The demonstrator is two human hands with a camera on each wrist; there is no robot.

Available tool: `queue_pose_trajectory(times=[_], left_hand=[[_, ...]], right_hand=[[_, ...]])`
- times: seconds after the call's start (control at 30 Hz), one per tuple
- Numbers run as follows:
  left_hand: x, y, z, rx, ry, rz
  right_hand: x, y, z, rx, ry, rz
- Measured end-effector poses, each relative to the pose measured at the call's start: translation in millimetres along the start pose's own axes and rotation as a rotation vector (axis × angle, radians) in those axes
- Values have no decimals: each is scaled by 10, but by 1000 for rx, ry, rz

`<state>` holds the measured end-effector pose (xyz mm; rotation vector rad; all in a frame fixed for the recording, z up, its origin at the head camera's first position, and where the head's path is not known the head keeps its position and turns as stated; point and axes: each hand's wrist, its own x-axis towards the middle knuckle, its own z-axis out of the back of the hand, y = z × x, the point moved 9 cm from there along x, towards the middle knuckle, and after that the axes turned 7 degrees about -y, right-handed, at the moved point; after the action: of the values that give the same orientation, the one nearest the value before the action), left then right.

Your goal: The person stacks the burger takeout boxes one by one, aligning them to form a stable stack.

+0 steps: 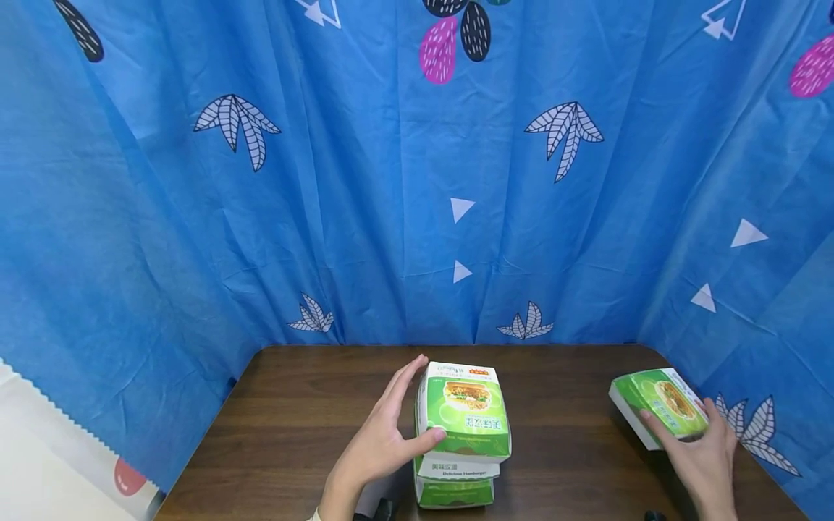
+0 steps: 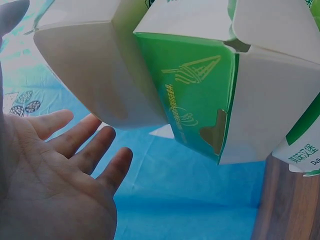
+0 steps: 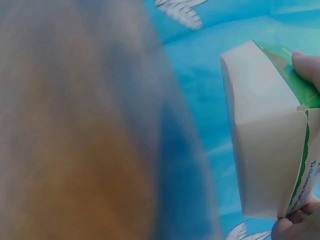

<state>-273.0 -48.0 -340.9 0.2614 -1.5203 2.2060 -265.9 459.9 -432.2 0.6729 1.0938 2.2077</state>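
Observation:
A stack of green-and-white cardboard hamburger boxes stands on the wooden table, its top box (image 1: 469,409) showing a burger picture and a lower box (image 1: 456,493) beneath. My left hand (image 1: 381,438) is at the stack's left side, fingers extended behind and thumb overlapping the top box's near edge. In the left wrist view, the palm (image 2: 55,185) faces up with spread fingers close to a white box side (image 2: 95,70). Off to the right, my right hand (image 1: 706,456) grips another hamburger box (image 1: 658,398), tilted, thumb on one side and fingers on the other, partly hidden.
The dark brown wooden table (image 1: 313,405) runs back to a blue patterned curtain (image 1: 365,217), which also hangs along both sides. A white cloth edge (image 1: 59,449) shows at the lower left. Small black objects (image 1: 654,515) sit at the near edge.

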Motion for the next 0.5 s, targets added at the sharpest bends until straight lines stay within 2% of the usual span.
queue_pose_trajectory(times=[0.3, 0.5], left_hand=[[-5, -18, 13, 12, -4, -3], [-10, -17, 14, 19, -11, -10]], right_hand=[[-82, 395, 124, 69, -36, 33], [-188, 651, 221, 86, -58, 147]])
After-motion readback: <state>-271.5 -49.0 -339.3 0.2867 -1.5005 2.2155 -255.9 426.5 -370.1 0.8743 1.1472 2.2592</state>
